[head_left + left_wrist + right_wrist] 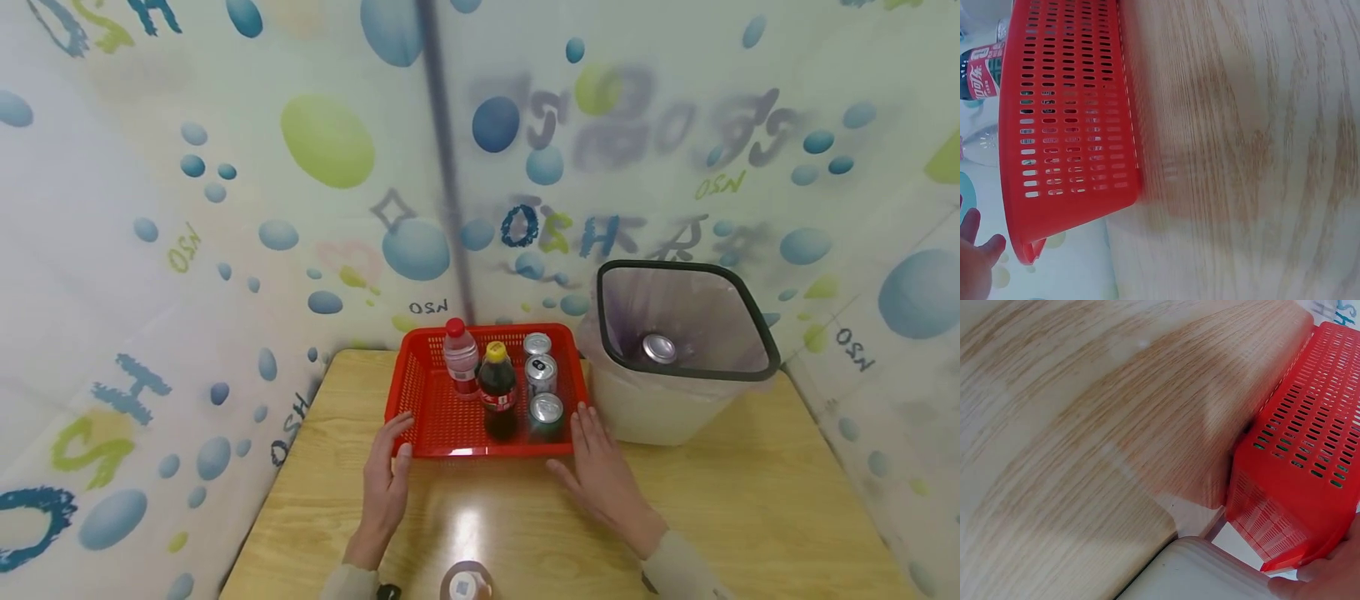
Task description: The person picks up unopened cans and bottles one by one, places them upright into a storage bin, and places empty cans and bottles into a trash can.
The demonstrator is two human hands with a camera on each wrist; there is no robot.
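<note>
A red perforated plastic basket (427, 433) stands on the wooden table. Inside it, upright, are a clear bottle with a red cap (461, 354), a cola bottle with a yellow cap (497, 382) and a row of three drink cans (542, 372) along the right side. At the front left corner, my left hand (385, 487) has its fingers extended; the left wrist view shows its fingertips (970, 225) near the rim. My right hand (606, 479) lies with straight fingers against the front right corner of the rim. Neither hand grips anything.
Right of the basket stands a pale trash bin (637, 408) with a black rim and a clear liner, holding a can (660, 348). A white-capped bottle (463, 586) is at the table's near edge. Patterned curtains (337, 250) surround the table (757, 500).
</note>
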